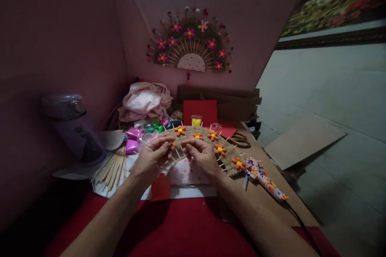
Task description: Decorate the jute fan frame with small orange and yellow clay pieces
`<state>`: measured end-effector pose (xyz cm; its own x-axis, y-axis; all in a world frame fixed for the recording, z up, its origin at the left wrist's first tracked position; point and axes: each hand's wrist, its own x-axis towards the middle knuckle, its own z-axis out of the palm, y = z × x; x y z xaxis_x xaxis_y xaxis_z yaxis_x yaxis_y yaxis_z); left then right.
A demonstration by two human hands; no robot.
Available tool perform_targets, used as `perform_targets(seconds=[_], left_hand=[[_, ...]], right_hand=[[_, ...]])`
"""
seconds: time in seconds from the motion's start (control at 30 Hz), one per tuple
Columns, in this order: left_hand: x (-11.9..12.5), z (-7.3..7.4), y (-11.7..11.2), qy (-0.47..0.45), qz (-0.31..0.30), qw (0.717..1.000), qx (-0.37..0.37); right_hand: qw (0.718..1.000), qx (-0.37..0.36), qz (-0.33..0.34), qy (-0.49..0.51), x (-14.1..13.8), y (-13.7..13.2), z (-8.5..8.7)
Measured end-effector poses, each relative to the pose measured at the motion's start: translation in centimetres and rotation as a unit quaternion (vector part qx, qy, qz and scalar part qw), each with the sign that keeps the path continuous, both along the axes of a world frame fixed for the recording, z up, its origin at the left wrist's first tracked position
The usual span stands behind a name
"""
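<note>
A half-round jute fan craft [205, 138] with wooden spokes lies on the table, dotted with orange flowers [220, 149]. My left hand [152, 156] is closed in a pinch over the fan's left part, holding a small orange piece [172, 144] at its fingertips. My right hand [202, 154] is also pinched, fingertips close to the left hand's, above the spokes; what it holds is too small to name. Both hands rest over the fan's middle.
A decorated glue gun [265, 180] with a black cord lies right of the fan. Bamboo sticks [113, 166], coloured clay packs [134, 138], a purple bottle [75, 126], pink cloth [144, 100], red paper [200, 111] and scissors [241, 139] surround it. A finished pink-flowered fan [190, 42] hangs on the backboard.
</note>
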<state>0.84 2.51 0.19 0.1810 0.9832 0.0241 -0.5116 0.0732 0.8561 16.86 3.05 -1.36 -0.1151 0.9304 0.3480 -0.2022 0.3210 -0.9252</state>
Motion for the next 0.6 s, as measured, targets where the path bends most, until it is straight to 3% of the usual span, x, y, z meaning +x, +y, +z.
perform_targets(seconds=[0.23,0.43,0.6], left_hand=[[0.2,0.0,0.0,0.006,0.039,0.999,-0.010],[0.1,0.0,0.0,0.013,0.034,0.999,0.002],[0.2,0.1,-0.1,0.040,0.064,0.997,0.003]], right_hand=[[0.998,0.028,-0.006,-0.054,0.0,-0.8,0.1],[0.990,0.094,-0.049,-0.097,-0.3,-1.1,-0.2],[0.978,0.098,-0.149,-0.108,1.1,0.0,0.4]])
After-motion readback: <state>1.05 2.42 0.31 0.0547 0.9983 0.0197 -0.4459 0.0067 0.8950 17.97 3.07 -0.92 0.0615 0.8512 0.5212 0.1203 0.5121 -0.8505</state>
